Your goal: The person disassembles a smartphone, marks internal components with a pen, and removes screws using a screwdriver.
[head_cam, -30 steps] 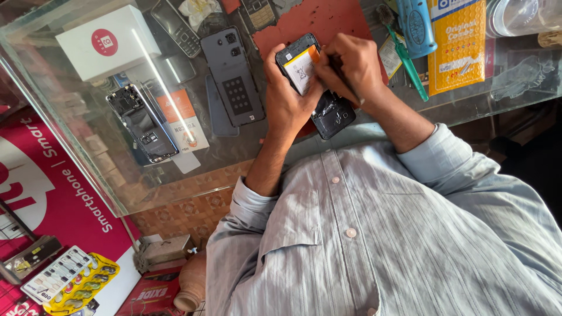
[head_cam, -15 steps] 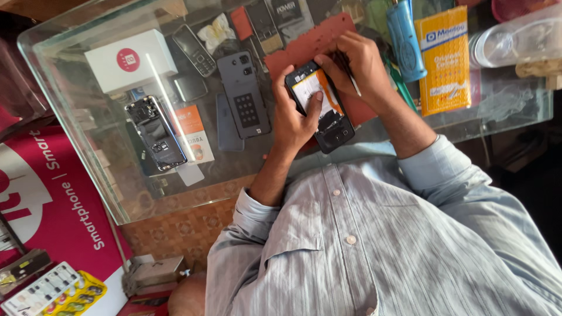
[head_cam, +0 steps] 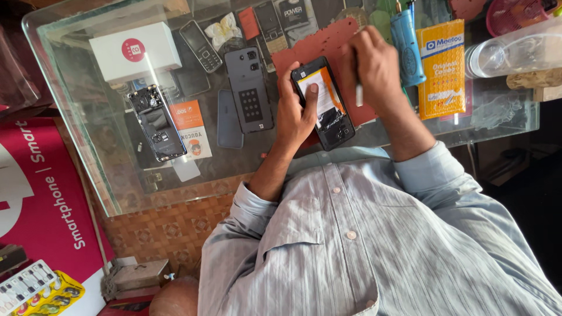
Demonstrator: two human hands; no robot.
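Since the earlier frame, the right hand (head_cam: 374, 64) has lifted off the opened phone (head_cam: 324, 102) and now sits just above and beside its upper corner, while the phone itself has stayed in the left hand (head_cam: 295, 114) over the red mat (head_cam: 328, 44). The left hand is closed around the phone's left edge, its thumb pressed flat on the white-and-orange battery label exposed in the open back. The right hand is curled shut on a thin light-coloured tool (head_cam: 358, 93), whose tip points down towards the counter (head_cam: 93, 164); whether the tip touches the phone cannot be told. The phone lies tilted, its dark lower part nearest the person's striped shirt (head_cam: 374, 246). To the left of the left hand, on the glass counter, rests a grey back cover (head_cam: 250, 88) with a dotted patch, and just beside it a plain dark blue panel (head_cam: 229, 126). Farther left lies a second stripped phone frame (head_cam: 157, 123) showing its inner parts, near an orange-and-white card (head_cam: 190, 120). A white box (head_cam: 136, 51) with a red round mark stands at the counter's far left corner. To the right of the right hand stand a blue cylindrical tool (head_cam: 408, 44) and a yellow packet (head_cam: 444, 67).
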